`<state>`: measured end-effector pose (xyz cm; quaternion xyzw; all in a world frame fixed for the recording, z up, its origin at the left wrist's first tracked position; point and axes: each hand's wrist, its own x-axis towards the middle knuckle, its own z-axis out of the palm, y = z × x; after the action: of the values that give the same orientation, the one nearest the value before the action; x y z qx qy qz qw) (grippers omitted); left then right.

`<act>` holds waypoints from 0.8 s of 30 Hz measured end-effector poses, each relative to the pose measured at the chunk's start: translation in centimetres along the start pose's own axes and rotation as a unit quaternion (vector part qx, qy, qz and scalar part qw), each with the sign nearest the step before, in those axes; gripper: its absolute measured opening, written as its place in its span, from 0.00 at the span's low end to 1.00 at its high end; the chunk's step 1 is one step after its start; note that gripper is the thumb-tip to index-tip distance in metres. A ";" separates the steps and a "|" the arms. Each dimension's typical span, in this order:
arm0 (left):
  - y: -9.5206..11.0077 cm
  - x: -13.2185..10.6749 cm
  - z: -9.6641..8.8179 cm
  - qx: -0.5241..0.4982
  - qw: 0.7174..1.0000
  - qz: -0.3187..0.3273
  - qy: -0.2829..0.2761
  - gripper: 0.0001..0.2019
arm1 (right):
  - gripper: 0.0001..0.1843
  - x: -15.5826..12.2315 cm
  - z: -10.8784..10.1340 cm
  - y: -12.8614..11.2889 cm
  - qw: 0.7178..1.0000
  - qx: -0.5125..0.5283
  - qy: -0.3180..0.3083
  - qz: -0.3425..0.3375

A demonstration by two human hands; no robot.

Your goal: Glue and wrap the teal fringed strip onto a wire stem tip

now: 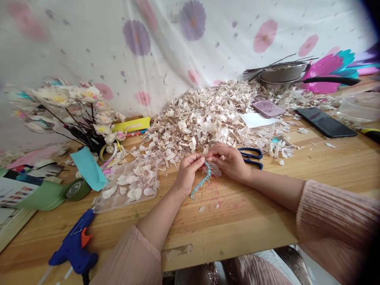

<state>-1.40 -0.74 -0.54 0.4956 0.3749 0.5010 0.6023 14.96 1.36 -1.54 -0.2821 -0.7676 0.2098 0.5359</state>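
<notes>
A fringed strip of light blue paper (202,181) dangles below my fingertips at the middle of the table. My left hand (190,170) pinches its upper end between thumb and forefinger. Close against it, my right hand (228,161) is closed in a pinch at the same spot; what lies between its fingertips is too small to make out. Scissors with dark blue handles (252,157) lie beside my right hand, their blades hidden. Just beyond both hands rises a big heap of pale, dry petal-like flakes (190,118).
At left are a clear divided tray (127,200) with flakes, a blue glue gun (74,245), green tape (75,190) and a bunch of white flowers (74,97). A black phone (326,122), a pan (280,75) and a clear bowl (360,106) sit at right.
</notes>
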 end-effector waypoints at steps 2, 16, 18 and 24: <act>-0.1 0.0 0.0 0.015 1.000 0.005 -0.004 0.07 | 0.17 0.0 -0.1 -0.1 1.000 -0.015 -0.007 0.015; 0.5 -0.5 0.5 0.290 0.940 0.178 0.021 0.05 | 0.23 -0.1 -0.5 -0.6 0.987 0.052 -0.067 0.135; 0.4 -0.4 0.4 0.225 0.967 0.121 0.026 0.05 | 0.20 -0.2 -0.5 -0.6 0.988 0.065 -0.049 0.134; -0.2 0.1 -0.2 0.018 0.999 0.023 0.024 0.05 | 0.13 -0.3 -0.4 -0.3 0.995 0.030 -0.050 0.080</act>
<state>-1.52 -0.61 -0.83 0.5026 0.3867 0.5197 0.5725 15.31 0.98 -1.45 -0.3152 -0.7617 0.2888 0.4869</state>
